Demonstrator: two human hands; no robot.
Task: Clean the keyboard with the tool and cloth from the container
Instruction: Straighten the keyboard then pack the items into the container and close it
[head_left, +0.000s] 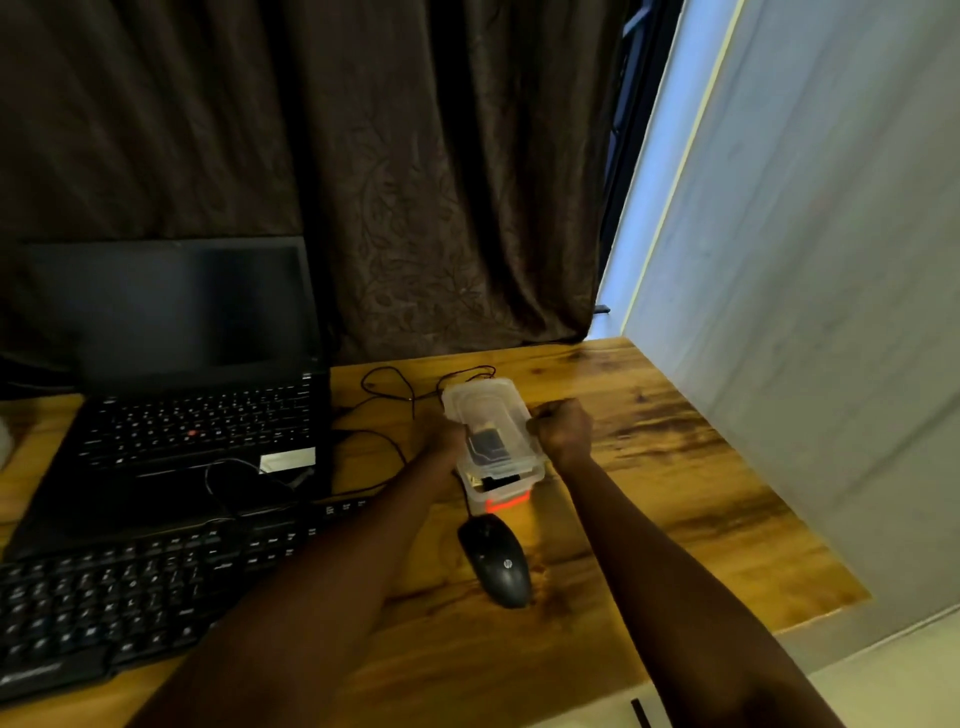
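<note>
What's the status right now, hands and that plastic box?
Left hand and right hand gripping container sides, lid still on. Keyboard untouched. Mouse sits just in front of container.

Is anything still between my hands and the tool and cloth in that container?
Yes, the clear lid. It sits on the container, covering the dark items inside. The left hand and right hand grip its sides. Nothing else visible blocks them.

- The container (491, 431) is set on the table (675, 499), right of the laptop (192, 415).
- The mouse (496, 566) is placed before the container.
- The keyboard (130, 592) is laid before the laptop.
</note>
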